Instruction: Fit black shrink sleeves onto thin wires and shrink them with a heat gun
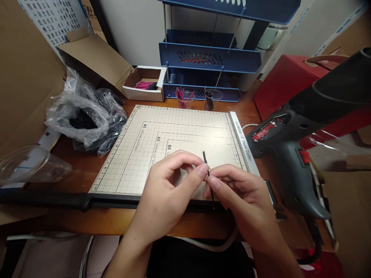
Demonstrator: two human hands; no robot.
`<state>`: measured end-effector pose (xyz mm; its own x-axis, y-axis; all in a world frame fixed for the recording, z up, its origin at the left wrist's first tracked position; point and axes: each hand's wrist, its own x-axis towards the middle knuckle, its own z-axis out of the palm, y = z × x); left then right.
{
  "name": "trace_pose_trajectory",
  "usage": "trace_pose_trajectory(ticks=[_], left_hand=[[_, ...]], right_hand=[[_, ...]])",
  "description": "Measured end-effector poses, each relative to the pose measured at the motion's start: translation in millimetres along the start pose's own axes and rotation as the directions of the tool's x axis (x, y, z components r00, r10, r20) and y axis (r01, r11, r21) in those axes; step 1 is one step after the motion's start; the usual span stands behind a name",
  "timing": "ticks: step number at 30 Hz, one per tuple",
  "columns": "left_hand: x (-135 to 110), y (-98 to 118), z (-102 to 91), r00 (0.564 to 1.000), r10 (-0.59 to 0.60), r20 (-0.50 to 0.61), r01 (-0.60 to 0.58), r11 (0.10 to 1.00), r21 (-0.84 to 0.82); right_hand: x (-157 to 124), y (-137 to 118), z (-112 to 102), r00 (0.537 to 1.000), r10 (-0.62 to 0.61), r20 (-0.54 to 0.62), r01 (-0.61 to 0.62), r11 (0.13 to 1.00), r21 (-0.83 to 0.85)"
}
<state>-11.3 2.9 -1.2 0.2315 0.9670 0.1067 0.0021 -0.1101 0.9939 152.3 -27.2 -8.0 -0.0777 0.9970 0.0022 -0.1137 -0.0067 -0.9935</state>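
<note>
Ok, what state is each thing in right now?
Black strip, pinched by left hand and right hand.
Cutter arm, lowered.
White box, open.
Plastic bag, open.
Pink-filled cup, upright, lidless.
Dark-filled cup, upright, lidless.
Large clear cup, lidless; upright or tipped, cannot tell.
Heat gun, not held; on or off, cannot tell.

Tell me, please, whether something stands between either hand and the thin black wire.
Nothing visible does: the left hand and the right hand both hold the thin black wire directly. The paper cutter lies beneath them, not in between.
</note>
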Motion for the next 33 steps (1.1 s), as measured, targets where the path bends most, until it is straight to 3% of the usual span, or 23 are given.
trace_pose_trajectory(ticks=[10, 33], left_hand=[[-0.2, -1.2, -0.2, 1.0, 0.001, 0.015, -0.001, 1.0, -0.003], [1.1, -1.6, 1.0, 1.0, 0.023, -0.005, -0.023, 0.999, 0.037]], right_hand=[[-0.9, 3.0, -2.6, 0.999, -0.028, 0.046, 0.029, 1.0, -0.01], [-0.8, 3.1, -1.6, 1.0, -0.006, 0.024, 0.008, 0.997, -0.079]])
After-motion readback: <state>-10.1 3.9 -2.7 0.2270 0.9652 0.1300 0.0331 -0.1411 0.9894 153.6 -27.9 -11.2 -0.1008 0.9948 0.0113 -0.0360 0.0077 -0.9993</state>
